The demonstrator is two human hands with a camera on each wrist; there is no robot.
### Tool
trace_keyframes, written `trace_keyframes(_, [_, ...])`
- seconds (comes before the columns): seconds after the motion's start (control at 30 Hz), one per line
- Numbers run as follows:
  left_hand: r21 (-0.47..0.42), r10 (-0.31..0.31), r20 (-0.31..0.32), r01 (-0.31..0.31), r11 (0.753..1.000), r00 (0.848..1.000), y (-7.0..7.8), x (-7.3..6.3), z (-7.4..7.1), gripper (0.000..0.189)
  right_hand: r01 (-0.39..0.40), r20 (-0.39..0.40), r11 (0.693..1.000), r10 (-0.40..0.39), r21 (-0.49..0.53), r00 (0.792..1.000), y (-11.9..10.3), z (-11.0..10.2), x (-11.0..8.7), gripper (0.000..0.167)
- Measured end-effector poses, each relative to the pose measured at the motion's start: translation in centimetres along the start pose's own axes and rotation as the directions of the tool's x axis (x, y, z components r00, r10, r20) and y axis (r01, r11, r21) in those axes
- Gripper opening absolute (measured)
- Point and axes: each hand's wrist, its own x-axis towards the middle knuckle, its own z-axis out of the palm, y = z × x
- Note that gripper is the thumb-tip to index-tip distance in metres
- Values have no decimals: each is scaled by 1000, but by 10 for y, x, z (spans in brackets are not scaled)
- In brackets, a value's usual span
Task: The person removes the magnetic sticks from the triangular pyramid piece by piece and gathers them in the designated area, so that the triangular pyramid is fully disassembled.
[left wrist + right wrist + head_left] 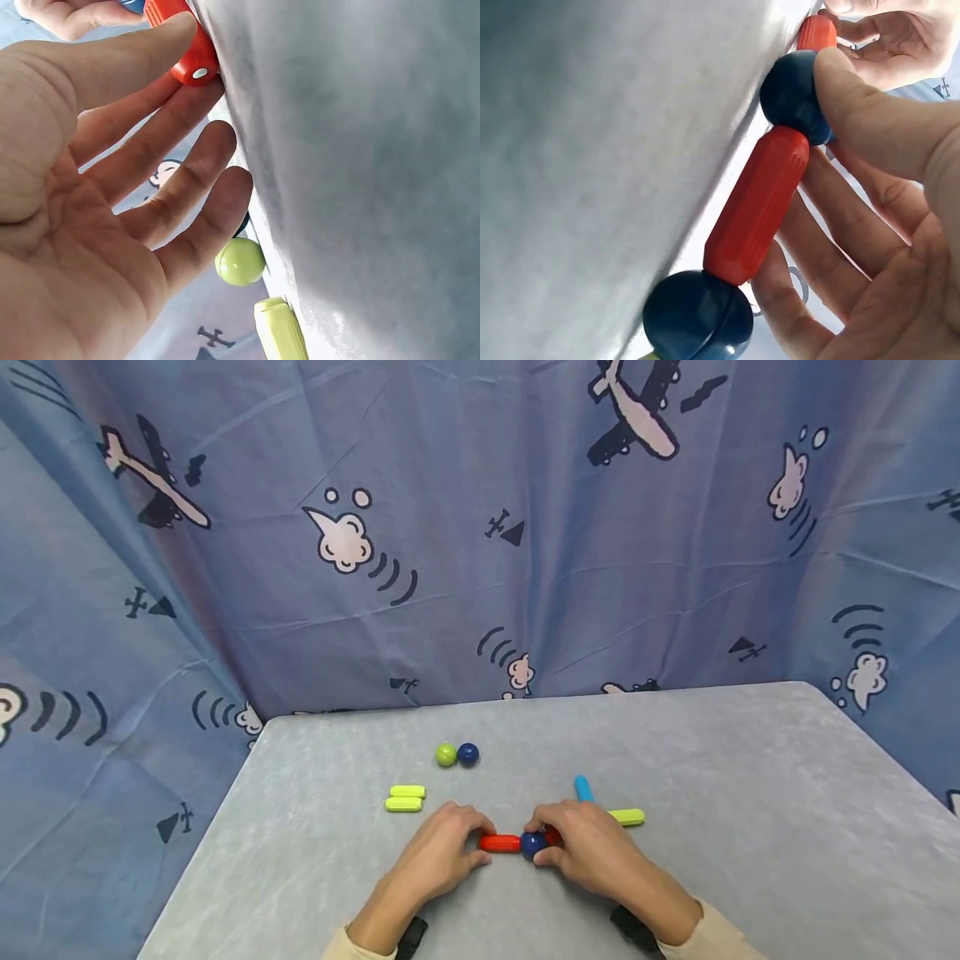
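A red rod (499, 843) lies lengthwise on the table, its left end pinched between the thumb and fingers of my left hand (444, 850). In the left wrist view a white dot shows on that end. The rod's other end meets a dark blue ball (533, 845), which my right hand (588, 845) pinches with its thumb and index finger. The right wrist view shows a second red rod (757, 206) running on from this ball to another dark blue ball (697, 316). From above, my right hand mostly covers that part.
Past my right hand, a light blue rod (584, 788) and a yellow-green rod (627, 817) stick out. Farther back on the grey table (712, 760) sit a green ball (446, 754) and a dark blue ball (468, 754). Two yellow-green rods (404, 804) lie side by side at left.
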Motion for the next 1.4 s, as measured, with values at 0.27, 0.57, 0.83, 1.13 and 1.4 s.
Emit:
trace_keyframes(0.27, [12,20,21,-20,1000,1000,3,0,4,18,-6,16,1000,6,1,1000,1,0,0,25])
trace_keyframes(0.57, [-28,14,-10,-14,1000,1000,3,0,4,14,-5,-6,1000,5,8,1000,0,0,-1,25])
trace_keyframes(0.83, [-17,41,-8,-41,999,999,3,0,6,18,0,-13,1000,0,6,1000,0,0,-2,25])
trace_keyframes(1.13, [-61,29,-37,-31,998,999,4,0,5,18,-9,-20,1000,9,8,1000,0,0,-2,25])
trace_keyframes(1.4, [-105,13,-68,-21,994,998,2,0,3,18,7,-27,1000,-7,7,1000,1,0,-2,26])
